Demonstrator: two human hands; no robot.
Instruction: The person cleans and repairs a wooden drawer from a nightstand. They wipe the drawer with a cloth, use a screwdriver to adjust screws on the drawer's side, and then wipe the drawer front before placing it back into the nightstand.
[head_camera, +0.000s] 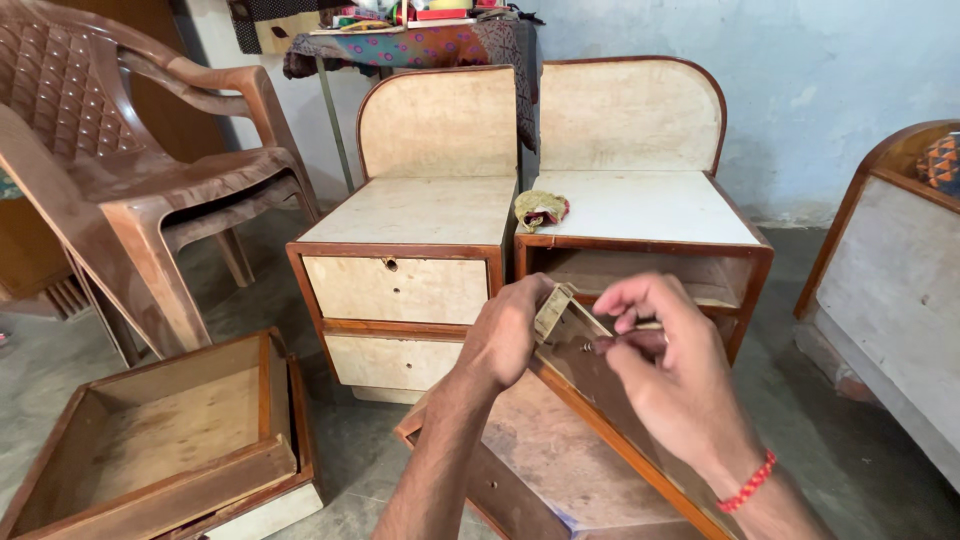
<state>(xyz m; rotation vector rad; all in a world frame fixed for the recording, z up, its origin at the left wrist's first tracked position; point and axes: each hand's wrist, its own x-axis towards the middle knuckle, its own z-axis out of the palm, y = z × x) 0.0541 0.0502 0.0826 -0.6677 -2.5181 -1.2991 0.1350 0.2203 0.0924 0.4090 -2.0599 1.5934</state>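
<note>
A loose drawer (170, 440) lies on the floor at left. Your left hand (505, 335) clamps the raised drawer's (590, 400) front edge before the cabinets (420, 250); your right hand (665, 360) pinches together at its screw hole.

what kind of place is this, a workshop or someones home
Probably a small furniture workshop or repair room: two unfinished bedside cabinets, a pulled-out drawer on the bare concrete floor, and stacked plastic chairs against a rough painted wall.

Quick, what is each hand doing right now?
Left hand: closed, gripping the top edge of the wooden drawer.
Right hand: fingers pinched on something small at the drawer; what it is cannot be told.
</note>
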